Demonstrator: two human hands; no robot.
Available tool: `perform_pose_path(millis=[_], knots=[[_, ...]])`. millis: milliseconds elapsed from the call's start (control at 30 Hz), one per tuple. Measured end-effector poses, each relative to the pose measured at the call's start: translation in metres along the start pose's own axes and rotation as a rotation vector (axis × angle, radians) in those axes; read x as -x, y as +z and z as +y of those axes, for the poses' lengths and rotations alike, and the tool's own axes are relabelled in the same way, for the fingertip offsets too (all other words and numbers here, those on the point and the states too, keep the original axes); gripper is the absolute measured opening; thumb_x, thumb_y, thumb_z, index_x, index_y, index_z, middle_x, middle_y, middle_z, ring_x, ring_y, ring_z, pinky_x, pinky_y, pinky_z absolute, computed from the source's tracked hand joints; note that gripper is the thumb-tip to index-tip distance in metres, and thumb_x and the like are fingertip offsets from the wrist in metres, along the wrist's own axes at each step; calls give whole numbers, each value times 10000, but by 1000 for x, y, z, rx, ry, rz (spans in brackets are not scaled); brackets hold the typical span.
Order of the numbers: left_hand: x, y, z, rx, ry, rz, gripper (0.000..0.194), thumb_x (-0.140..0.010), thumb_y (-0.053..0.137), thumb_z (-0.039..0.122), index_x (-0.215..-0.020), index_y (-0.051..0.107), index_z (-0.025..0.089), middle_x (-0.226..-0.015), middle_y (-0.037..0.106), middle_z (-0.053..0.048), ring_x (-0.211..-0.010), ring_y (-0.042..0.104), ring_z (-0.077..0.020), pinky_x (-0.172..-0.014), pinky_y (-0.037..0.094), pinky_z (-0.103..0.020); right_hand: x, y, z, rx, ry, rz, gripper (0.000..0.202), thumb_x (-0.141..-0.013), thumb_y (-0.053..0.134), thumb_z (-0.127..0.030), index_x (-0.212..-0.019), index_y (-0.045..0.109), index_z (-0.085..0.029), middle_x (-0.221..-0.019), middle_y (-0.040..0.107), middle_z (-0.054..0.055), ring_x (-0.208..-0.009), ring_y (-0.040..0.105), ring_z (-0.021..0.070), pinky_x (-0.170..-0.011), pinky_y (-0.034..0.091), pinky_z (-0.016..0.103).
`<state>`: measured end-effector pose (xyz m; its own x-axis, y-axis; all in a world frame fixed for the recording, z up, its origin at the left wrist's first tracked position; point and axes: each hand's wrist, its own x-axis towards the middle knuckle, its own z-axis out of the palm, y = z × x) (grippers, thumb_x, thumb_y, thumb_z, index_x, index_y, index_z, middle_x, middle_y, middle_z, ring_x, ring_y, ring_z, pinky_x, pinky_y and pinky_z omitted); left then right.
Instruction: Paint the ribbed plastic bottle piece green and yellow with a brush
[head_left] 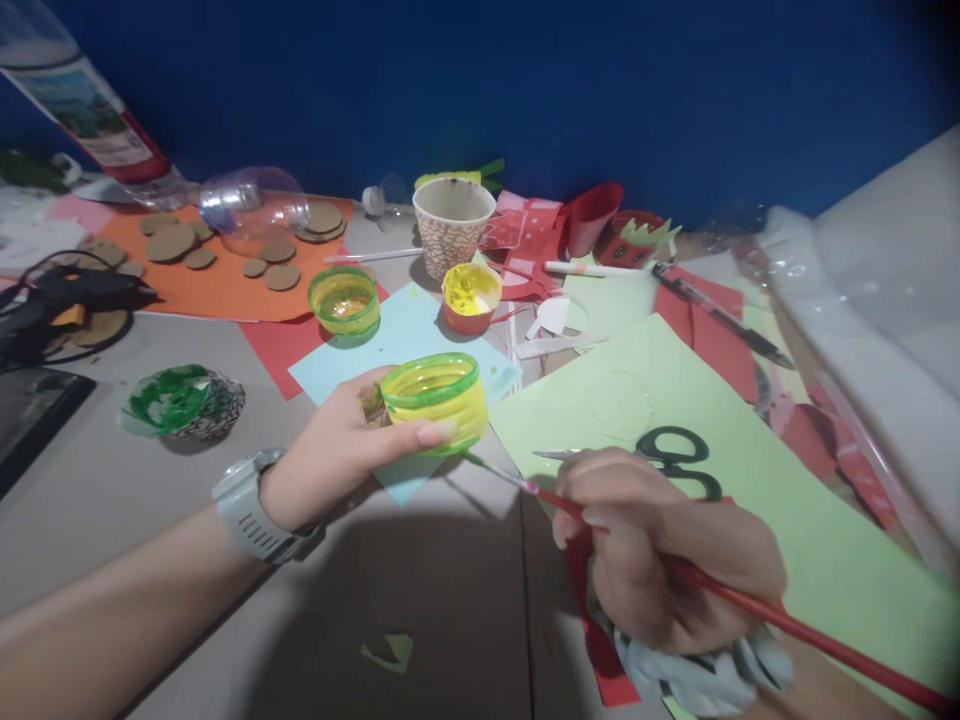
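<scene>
Head view: the yellow-green cup [441,403] sits between left fingers [416,438].

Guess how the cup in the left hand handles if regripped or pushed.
The cup is probably light, being hollow and seemingly thin-walled. Its surface shines, perhaps with wet paint, so it may be slippery. Round-sided, it could roll if tipped.

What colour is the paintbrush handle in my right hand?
The paintbrush handle is red, seen best in the head view.

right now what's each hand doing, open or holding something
Left hand: closed around a yellow cup with green rim.
Right hand: closed on a red-handled paintbrush.
</scene>
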<state>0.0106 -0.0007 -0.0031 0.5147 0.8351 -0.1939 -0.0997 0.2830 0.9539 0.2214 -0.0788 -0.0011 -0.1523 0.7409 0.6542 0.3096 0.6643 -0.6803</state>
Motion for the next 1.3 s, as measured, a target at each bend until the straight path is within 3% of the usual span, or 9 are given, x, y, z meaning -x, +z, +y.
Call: perform_pose_path(millis=[133, 233, 367, 500, 633, 733, 1033, 1167, 1300], knots=[[0, 1, 2, -3, -10, 9, 344, -733, 777, 276, -1060, 692, 208, -1093, 753, -43, -990, 700, -246, -837, 581, -313, -2, 1, -2, -5, -9, -120, 175, -832, 513, -48, -922, 557, -191, -735, 653, 40, -628, 631, 159, -577, 553, 293], [0, 1, 2, -6, -15, 18, 324, -750, 765, 275, -1062, 693, 227, -1079, 756, -27, -966, 707, -226, -811, 587, -289, -3, 0, -4, -1, 12, 14, 188, -828, 467, -15, -795, 550, -181, -648, 600, 19, -569, 581, 130, -547, 520, 268], [0, 1, 1, -16, 3, 3, 313, -755, 762, 267, -1060, 696, 242, -1086, 754, -12, -985, 700, -210, -841, 576, -271, -3, -1, -4, -10, 13, -92, 137, -860, 491, -70, -856, 571, -181, -697, 639, 39, -601, 616, 150, -572, 538, 285], [-1, 1, 0, -11, 6, 15, 293, -769, 749, 272, -1056, 696, 241, -1064, 758, -16, -942, 712, -209, -803, 587, -272, -3, 1, -1, -39, 50, 40, 212, -898, 446, -84, -739, 552, -175, -616, 588, 19, -551, 575, 128, -537, 502, 266], [1, 2, 1, -14, 10, 36, 310, -751, 764, 272, -1050, 694, 226, -1074, 755, -27, -973, 705, -230, -833, 586, -300, -2, 3, 1, -95, 16, -7, 148, -904, 477, -97, -821, 584, -156, -667, 629, 40, -598, 602, 139, -573, 522, 279], [1, 4, 0, -14, 14, 70, 294, -752, 764, 260, -1034, 691, 218, -1060, 757, -29, -961, 708, -222, -834, 588, -303, -2, 3, 2, -96, 94, 89, 227, -910, 465, -89, -729, 582, -160, -627, 588, 22, -569, 569, 124, -535, 487, 259], [-1, 5, 0, -10, 26, 81, 310, -750, 768, 227, -1049, 687, 242, -1124, 747, -6, -1041, 691, -198, -918, 553, -271, -1, 6, 5, -165, 132, 167, 233, -911, 465, -82, -736, 595, -164, -643, 594, 22, -578, 581, 128, -529, 480, 264], [-1, 7, 0, -16, 38, 94, 319, -736, 780, 234, -1041, 685, 235, -1117, 749, -10, -1033, 693, -203, -909, 556, -275, -1, 6, 4, -193, 117, 30, 207, -887, 484, -94, -727, 598, -159, -635, 618, 28, -574, 580, 129, -547, 494, 265], [-1, 7, 0, -35, 57, 98, 306, -748, 770, 233, -1043, 689, 238, -1122, 747, -8, -1033, 690, -189, -903, 548, -249, -2, 8, 2, -172, 136, 131, 211, -890, 475, -63, -755, 604, -162, -648, 605, 12, -585, 581, 117, -542, 483, 245]])
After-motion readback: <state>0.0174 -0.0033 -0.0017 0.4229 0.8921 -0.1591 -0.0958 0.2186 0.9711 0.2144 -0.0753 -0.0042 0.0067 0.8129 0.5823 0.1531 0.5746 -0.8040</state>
